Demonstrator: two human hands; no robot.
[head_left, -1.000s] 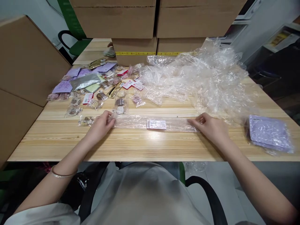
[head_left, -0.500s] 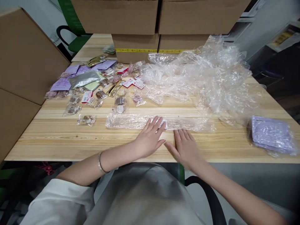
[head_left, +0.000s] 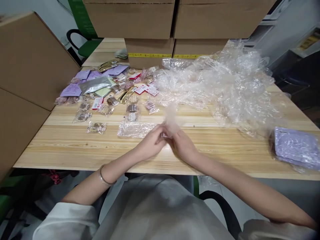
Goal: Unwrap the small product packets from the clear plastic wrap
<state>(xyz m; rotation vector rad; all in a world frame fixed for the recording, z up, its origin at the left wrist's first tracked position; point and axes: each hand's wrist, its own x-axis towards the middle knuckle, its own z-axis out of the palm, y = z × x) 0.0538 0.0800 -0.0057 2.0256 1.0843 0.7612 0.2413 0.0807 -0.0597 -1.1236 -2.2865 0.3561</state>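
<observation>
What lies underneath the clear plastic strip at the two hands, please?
The wooden tabletop lies under the flat left part of the strip. Further right, the left hand, right hand and blurred, raised film cover whatever is beneath.

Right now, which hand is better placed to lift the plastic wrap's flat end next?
Probably the left hand: it sits beside the flat end of the plastic wrap, while the right hand is farther away, by the raised, blurred part.
</observation>
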